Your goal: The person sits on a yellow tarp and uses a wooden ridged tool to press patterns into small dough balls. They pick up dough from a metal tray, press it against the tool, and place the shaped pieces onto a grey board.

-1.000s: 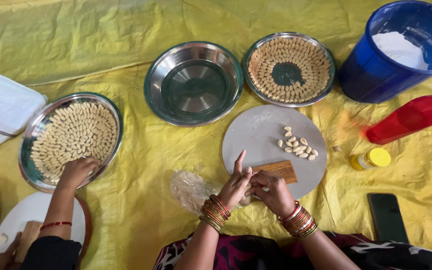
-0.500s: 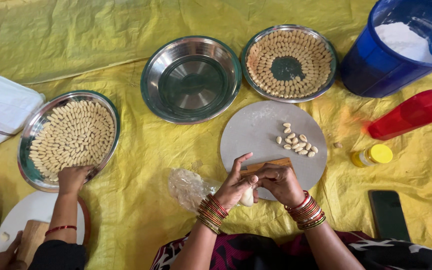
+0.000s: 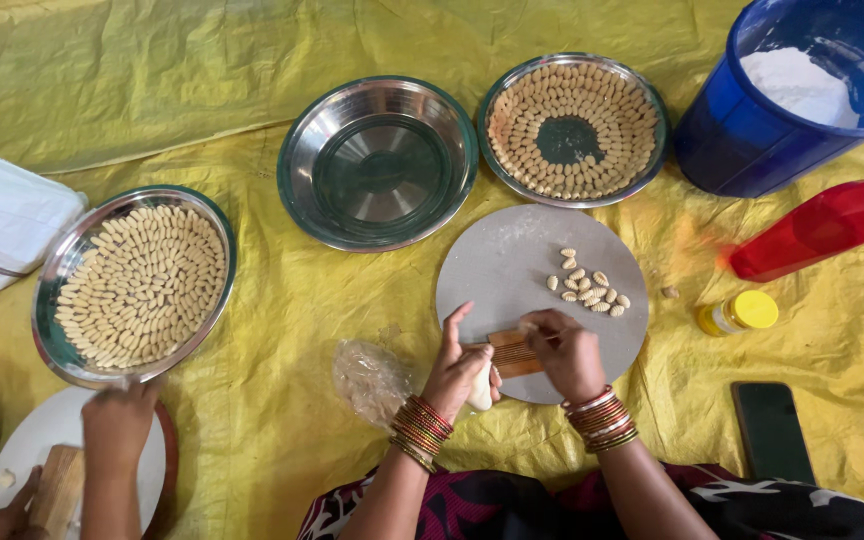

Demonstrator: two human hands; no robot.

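Wooden comb (image 3: 512, 352) lies on grey board (image 3: 512, 265). Left hand (image 3: 457, 370) curls round dough lump (image 3: 480, 392), steadying comb; right hand (image 3: 567, 352) fingers pinched, pressing a bit onto ridges. Best w/ light, even pressure.

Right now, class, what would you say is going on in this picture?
A person seated on a yellow sheet presses dough against a small ridged wooden board on a round grey board. The left hand holds a lump of dough; the right hand works on the ridges. Shaped pieces lie nearby. Another person's hand touches a filled steel plate.
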